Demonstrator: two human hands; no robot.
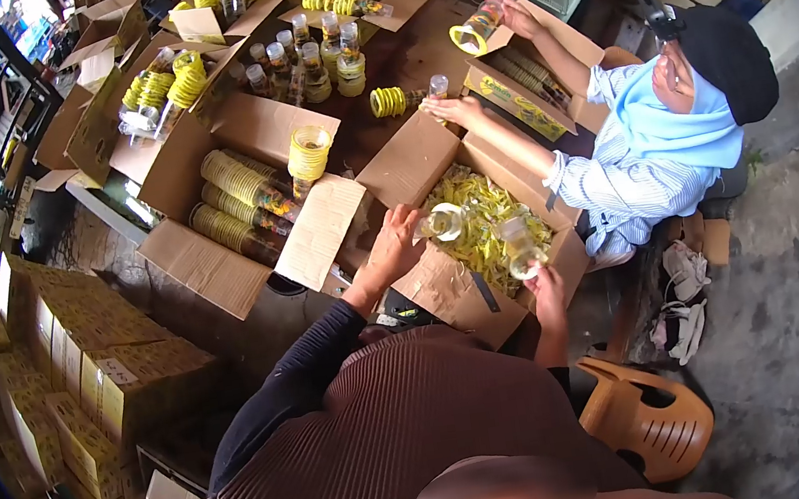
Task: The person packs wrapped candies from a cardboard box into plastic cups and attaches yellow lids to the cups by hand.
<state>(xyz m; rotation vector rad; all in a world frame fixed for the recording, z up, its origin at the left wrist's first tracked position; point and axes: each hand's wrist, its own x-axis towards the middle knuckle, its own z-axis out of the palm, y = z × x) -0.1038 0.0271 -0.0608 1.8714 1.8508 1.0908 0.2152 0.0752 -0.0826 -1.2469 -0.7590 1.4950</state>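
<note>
My left hand [396,246] grips a clear jar [442,223], wide rim facing right over the open box [411,161] | my right hand [546,293] pinches a second jar [520,248] by its rim, long axis pointing away | yellow packets [473,191] lie beneath both

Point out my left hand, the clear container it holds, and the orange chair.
Left hand [396,246]: head view, back of the hand.
Clear container [439,223]: head view, its clear body.
Orange chair [645,415]: head view, between opening and slots.

Two cups [443,222] are over the central carton [445,289] of loose pieces [475,194]; left, another carton [205,265] holds cup stacks [234,180]; behind, jars [333,48] stand on the desk [412,41].
</note>
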